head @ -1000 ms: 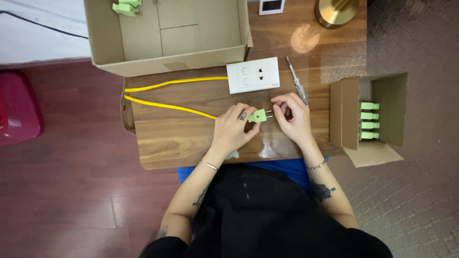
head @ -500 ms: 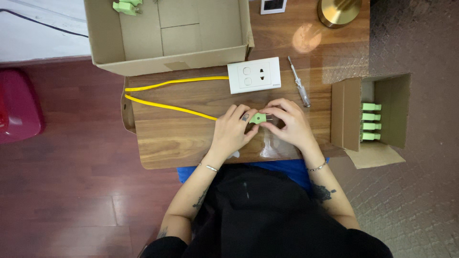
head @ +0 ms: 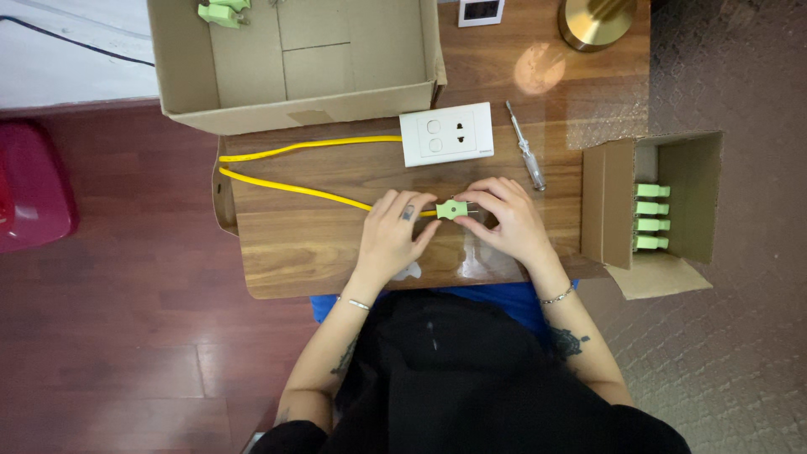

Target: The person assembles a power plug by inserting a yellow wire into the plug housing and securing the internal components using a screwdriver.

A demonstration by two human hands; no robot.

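Dark red-brown floorboards are seen from above, with a small wooden counter (head: 303, 252) at the centre and patterned grey flooring at 3 o'clock. At the counter a person in dark clothes is seated, both forearms stretched forward.

A small green plug (head: 451, 208) is held just right of the counter's middle, between the two hands. The left hand (head: 393, 235) lies at the plug's 9 o'clock, fingers partly curled, fingertips pinched on the plug's left end where a yellow cable (head: 294, 187) enters. The right hand (head: 508, 220) lies at the plug's 3 o'clock, fingers bent and closed round the plug's right end, where thin metal prongs are just visible.

From the plug the cable is run towards 9 o'clock, looped at the counter's left edge, and brought back to a white socket plate (head: 446, 134), which lies flat at the plug's 12 o'clock. A screwdriver (head: 526, 145) with a clear handle lies just right of the plate, apart from the right hand.

At 12 o'clock an open cardboard box (head: 294, 59) is set, with green plugs (head: 220, 11) in its far left corner. At 3 o'clock a smaller open box (head: 605, 202) stands off the counter's edge, with a stack of green plugs (head: 652, 217) inside. A brass lamp base (head: 595, 21) sits at 1 o'clock. A red object (head: 34, 185) is on the floor at 9 o'clock.
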